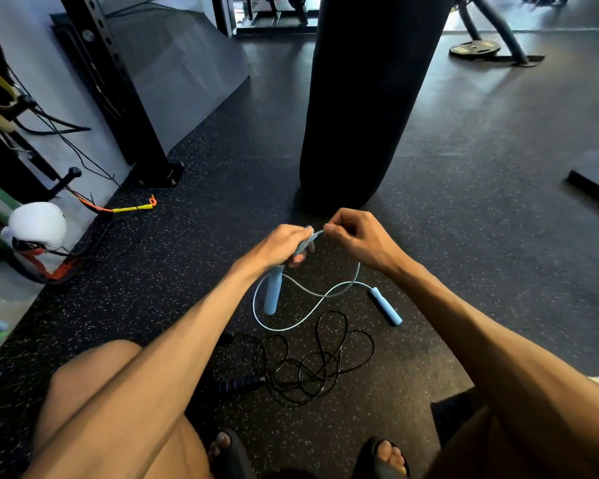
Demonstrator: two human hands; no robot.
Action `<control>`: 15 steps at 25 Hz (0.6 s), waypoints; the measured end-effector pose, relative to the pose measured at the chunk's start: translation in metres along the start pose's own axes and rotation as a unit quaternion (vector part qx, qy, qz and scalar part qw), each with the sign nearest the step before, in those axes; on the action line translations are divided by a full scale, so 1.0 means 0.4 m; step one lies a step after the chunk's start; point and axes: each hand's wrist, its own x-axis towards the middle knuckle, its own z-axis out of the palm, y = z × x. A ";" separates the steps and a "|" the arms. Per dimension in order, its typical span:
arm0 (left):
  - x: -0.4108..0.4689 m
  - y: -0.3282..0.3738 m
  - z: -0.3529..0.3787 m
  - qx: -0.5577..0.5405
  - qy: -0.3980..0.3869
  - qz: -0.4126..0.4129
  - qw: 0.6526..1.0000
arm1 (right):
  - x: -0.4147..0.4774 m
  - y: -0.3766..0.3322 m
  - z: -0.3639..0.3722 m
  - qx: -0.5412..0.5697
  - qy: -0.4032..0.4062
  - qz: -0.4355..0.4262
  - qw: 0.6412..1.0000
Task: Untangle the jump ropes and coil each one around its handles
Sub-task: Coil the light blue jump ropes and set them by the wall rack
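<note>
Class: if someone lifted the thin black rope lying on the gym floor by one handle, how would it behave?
The thin black jump rope lies in loose overlapping loops, so it is probably floppy and would trail. Its crossings may snag. Its ribbed dark handle looks grippy.

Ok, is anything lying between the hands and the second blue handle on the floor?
Nothing visible blocks it. The second blue handle lies alone on bare floor, just below the right hand. The black rope is heaped nearer the feet, apart from it. The left hand holds the other blue handle.

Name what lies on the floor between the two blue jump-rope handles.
In the head view, a curving stretch of light blue cord crosses bare speckled floor between the hanging handle and the lying handle.
</note>
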 end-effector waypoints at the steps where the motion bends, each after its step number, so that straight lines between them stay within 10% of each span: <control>1: -0.008 0.012 0.003 -0.040 -0.032 -0.009 0.999 | 0.001 0.002 -0.003 0.003 0.012 -0.002 1.000; 8: -0.035 0.068 0.008 -0.273 -0.161 -0.011 0.948 | 0.005 0.033 -0.006 0.100 0.055 0.040 0.993; 15: -0.033 0.100 -0.010 -0.480 -0.088 0.009 0.873 | -0.012 0.021 0.019 0.196 -0.018 0.146 0.970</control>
